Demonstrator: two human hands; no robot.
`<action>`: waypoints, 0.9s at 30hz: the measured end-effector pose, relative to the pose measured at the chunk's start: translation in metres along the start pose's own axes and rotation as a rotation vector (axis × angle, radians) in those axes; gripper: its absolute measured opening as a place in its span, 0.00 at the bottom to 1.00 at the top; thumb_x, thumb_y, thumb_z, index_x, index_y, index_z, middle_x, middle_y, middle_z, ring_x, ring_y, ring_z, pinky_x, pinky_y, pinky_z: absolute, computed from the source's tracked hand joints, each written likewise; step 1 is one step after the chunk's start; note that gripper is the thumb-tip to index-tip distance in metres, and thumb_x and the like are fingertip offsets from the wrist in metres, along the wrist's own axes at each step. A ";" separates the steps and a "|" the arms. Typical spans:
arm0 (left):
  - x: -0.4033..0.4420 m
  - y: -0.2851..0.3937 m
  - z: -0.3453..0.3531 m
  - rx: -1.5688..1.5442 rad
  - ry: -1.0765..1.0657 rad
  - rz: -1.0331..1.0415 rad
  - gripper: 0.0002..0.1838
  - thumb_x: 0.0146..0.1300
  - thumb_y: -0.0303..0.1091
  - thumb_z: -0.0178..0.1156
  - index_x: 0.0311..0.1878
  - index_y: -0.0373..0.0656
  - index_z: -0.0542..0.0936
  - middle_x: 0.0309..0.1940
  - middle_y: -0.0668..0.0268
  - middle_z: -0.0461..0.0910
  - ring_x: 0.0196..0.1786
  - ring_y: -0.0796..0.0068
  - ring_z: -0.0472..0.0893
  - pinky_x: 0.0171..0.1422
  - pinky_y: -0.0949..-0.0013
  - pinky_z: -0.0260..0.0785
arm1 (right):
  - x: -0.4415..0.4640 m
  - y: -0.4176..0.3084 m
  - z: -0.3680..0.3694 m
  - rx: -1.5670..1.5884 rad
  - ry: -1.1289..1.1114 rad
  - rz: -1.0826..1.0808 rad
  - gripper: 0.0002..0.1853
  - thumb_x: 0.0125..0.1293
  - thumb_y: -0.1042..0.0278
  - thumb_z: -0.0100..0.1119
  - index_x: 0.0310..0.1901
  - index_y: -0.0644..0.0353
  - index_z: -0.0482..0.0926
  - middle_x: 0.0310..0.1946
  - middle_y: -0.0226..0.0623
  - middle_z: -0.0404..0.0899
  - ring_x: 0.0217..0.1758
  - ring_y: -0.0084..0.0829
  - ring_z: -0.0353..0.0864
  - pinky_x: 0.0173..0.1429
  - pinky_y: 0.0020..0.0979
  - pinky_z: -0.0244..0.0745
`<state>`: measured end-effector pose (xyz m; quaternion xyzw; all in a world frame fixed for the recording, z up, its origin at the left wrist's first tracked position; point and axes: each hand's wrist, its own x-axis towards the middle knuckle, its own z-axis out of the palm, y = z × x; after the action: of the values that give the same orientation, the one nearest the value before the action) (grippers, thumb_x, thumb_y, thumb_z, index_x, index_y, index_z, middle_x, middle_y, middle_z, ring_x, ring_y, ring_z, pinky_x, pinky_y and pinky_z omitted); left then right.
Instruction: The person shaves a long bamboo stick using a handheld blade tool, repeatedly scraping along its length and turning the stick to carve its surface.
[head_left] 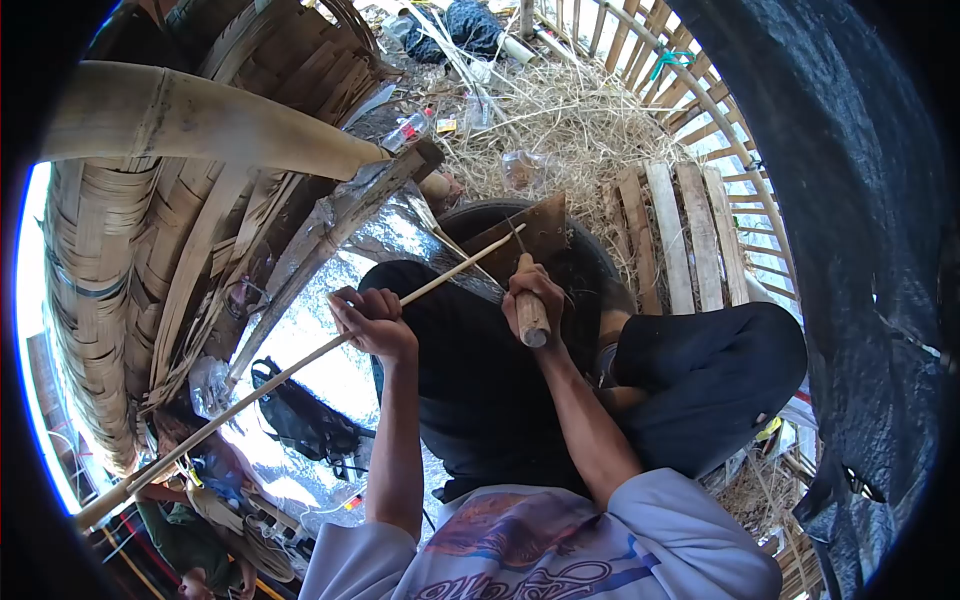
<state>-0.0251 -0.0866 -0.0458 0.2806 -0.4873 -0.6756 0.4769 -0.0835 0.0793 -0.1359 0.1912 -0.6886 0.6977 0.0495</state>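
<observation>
Left hand (372, 320): closed in a fist, narrow, fingers curled round a long pale stick (300, 366). Held well above the stick's lower end, nearer the upper tip. Stick slanting straight through the grip: short length out beyond the knuckles toward the right hand, much longer length back down to lower left.

Right hand (536, 300): closed firmly round a wooden handle (534, 328), rounded butt showing below the fist, turned toward the head camera. Thin dark blade (514, 236) out past the top of the grip, narrow and partly lost against the background. Stick's upper tip just ahead of the right fist, near the blade and seen crossing it; cannot tell whether touching. Hands apart, left one lower and to the side, above the dark trousers (700, 380); right one between the knees.

Behind tip and blade: brown board (545, 225), tilted, set within a black round tub (600, 255). Beyond: loose straw (560, 130), with a plastic bottle (408, 128) at its left edge. Right of the tub: wooden slats (672, 240), side by side; farther right, a black sheet (850, 200).

Left side: thick bamboo pole (220, 120) in front of woven bamboo (100, 230). Below the left hand, on shiny sheeting: black bag (305, 415). Lower left, close to the stick's far end in view: second person (180, 540), green shirt.
</observation>
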 end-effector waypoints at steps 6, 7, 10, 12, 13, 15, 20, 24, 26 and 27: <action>-0.001 0.002 0.003 -0.029 -0.019 -0.020 0.18 0.73 0.48 0.41 0.28 0.50 0.60 0.09 0.77 0.48 0.10 0.87 0.45 0.14 0.78 0.39 | 0.000 -0.004 -0.009 0.035 0.021 0.019 0.09 0.43 0.80 0.59 0.28 0.59 0.72 0.22 0.33 0.71 0.28 0.31 0.73 0.37 0.30 0.68; 0.000 0.003 0.004 -0.023 -0.010 -0.022 0.18 0.73 0.48 0.41 0.28 0.50 0.60 0.09 0.76 0.48 0.10 0.87 0.45 0.14 0.78 0.39 | 0.000 -0.006 -0.006 0.076 0.058 0.060 0.10 0.40 0.80 0.59 0.26 0.59 0.72 0.21 0.32 0.71 0.28 0.32 0.72 0.37 0.30 0.67; 0.000 -0.001 0.000 0.021 -0.031 0.018 0.18 0.73 0.48 0.41 0.28 0.50 0.60 0.09 0.76 0.48 0.11 0.87 0.45 0.14 0.78 0.39 | -0.004 0.004 -0.002 -0.070 0.003 -0.030 0.09 0.40 0.80 0.59 0.26 0.59 0.72 0.21 0.33 0.71 0.27 0.31 0.72 0.36 0.30 0.67; 0.001 -0.002 0.002 0.006 -0.024 0.007 0.18 0.73 0.48 0.41 0.28 0.50 0.60 0.09 0.76 0.48 0.11 0.87 0.44 0.14 0.78 0.39 | 0.002 0.006 -0.005 -0.029 0.008 0.001 0.09 0.41 0.80 0.59 0.26 0.59 0.71 0.21 0.32 0.71 0.28 0.31 0.72 0.37 0.30 0.67; 0.000 0.001 0.001 0.004 -0.016 -0.012 0.18 0.73 0.48 0.40 0.28 0.51 0.60 0.09 0.76 0.48 0.11 0.87 0.44 0.14 0.78 0.39 | 0.002 0.003 -0.006 0.014 0.012 0.046 0.09 0.41 0.79 0.59 0.26 0.59 0.71 0.21 0.32 0.72 0.28 0.31 0.73 0.37 0.31 0.67; 0.000 0.002 0.003 -0.006 -0.023 -0.009 0.18 0.73 0.48 0.40 0.28 0.51 0.60 0.08 0.76 0.48 0.11 0.87 0.45 0.14 0.78 0.39 | 0.000 -0.001 -0.006 0.016 0.024 0.070 0.09 0.41 0.79 0.60 0.26 0.59 0.71 0.21 0.31 0.72 0.28 0.31 0.73 0.37 0.31 0.67; 0.001 -0.003 0.000 -0.018 -0.039 -0.004 0.18 0.73 0.49 0.40 0.28 0.50 0.60 0.08 0.76 0.48 0.10 0.87 0.45 0.14 0.78 0.39 | -0.001 0.014 -0.007 -0.066 0.014 0.007 0.09 0.40 0.78 0.60 0.25 0.59 0.71 0.20 0.31 0.71 0.27 0.31 0.73 0.38 0.30 0.67; 0.001 0.003 0.002 0.007 -0.019 -0.001 0.18 0.73 0.50 0.41 0.28 0.50 0.60 0.08 0.76 0.49 0.11 0.87 0.45 0.14 0.78 0.39 | -0.005 -0.003 -0.004 -0.023 0.035 0.036 0.09 0.40 0.77 0.61 0.26 0.59 0.72 0.21 0.33 0.72 0.28 0.32 0.74 0.39 0.30 0.68; 0.000 0.002 0.002 0.027 -0.024 -0.010 0.18 0.73 0.50 0.41 0.28 0.51 0.60 0.08 0.76 0.49 0.11 0.87 0.45 0.15 0.78 0.39 | -0.009 -0.005 -0.002 -0.037 0.043 -0.043 0.10 0.40 0.78 0.61 0.26 0.59 0.72 0.20 0.33 0.71 0.27 0.33 0.73 0.36 0.32 0.66; -0.001 0.001 0.000 0.028 -0.019 -0.019 0.18 0.73 0.50 0.41 0.28 0.51 0.60 0.08 0.76 0.49 0.11 0.87 0.45 0.15 0.78 0.39 | -0.009 0.003 -0.004 -0.044 0.039 -0.036 0.10 0.40 0.78 0.61 0.26 0.59 0.72 0.20 0.33 0.71 0.27 0.33 0.73 0.36 0.32 0.66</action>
<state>-0.0240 -0.0856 -0.0455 0.2854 -0.4985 -0.6760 0.4616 -0.0768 0.0853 -0.1417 0.1889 -0.6991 0.6850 0.0798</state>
